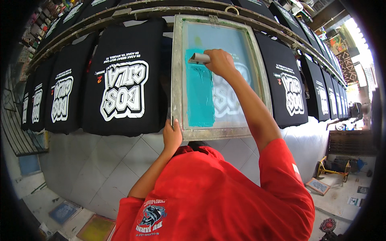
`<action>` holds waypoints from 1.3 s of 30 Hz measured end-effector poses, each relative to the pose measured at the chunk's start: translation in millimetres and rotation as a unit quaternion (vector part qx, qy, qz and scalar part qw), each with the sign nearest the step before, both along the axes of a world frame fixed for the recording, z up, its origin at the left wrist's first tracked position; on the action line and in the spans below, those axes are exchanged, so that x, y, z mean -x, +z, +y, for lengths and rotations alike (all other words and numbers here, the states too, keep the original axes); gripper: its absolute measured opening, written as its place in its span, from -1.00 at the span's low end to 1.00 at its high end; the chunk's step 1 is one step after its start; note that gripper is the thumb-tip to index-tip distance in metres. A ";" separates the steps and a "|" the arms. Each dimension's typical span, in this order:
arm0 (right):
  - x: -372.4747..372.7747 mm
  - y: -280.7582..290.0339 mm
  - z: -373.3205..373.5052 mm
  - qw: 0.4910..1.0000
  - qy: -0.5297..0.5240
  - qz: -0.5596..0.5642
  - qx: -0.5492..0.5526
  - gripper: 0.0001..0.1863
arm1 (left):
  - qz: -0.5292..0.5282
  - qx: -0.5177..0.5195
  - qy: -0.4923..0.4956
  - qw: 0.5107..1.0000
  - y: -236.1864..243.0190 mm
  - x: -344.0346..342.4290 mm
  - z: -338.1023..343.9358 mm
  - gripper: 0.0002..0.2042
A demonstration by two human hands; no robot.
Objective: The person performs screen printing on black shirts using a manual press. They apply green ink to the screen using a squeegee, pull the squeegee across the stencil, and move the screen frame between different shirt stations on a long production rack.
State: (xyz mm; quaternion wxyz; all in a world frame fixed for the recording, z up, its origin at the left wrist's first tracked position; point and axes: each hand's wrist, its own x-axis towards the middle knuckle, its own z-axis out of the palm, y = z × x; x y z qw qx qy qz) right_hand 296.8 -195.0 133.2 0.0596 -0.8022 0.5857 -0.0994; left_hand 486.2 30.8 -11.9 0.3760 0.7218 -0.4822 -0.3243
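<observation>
A wooden-framed printing screen (267,96) lies over a black shirt, whose white lettering shows dimly through the mesh. My right hand (219,62) is closed around a squeegee (199,58) near the far left part of the mesh. Teal ink (200,98) covers a tall strip of the screen, running from above the squeegee down toward the near edge. At the near left corner my left hand (173,135) grips the frame, with its thumb up along the side. The squeegee's lower edge meets the ink; part of its handle is hidden in my fist.
Black shirts with white print, such as one shirt (155,44) at the left and another (295,60) at the right, line a long rack. A wooden rail (132,14) runs behind them. Several framed screens, one yellow (95,229), lie on the floor (108,168).
</observation>
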 end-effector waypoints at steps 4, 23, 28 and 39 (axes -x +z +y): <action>-3.2 -21.8 -22.4 1.000 0.018 0.010 0.016 -0.77 | 0.050 -0.034 -0.020 0.998 7.3 -3.5 -1.3 -0.63; -8.4 -39.7 1.9 0.999 0.018 0.026 0.024 -0.76 | 0.030 -0.020 0.011 0.999 0.9 -1.0 -1.0 -0.69; -4.4 -86.7 74.0 0.993 0.042 -0.018 0.104 -0.67 | 0.051 -0.046 -0.009 0.998 12.2 -1.1 0.0 -0.68; -5.6 -35.6 -106.4 0.999 0.033 0.040 0.017 -0.73 | 0.032 -0.022 -0.001 0.999 11.1 -1.0 -3.5 -0.69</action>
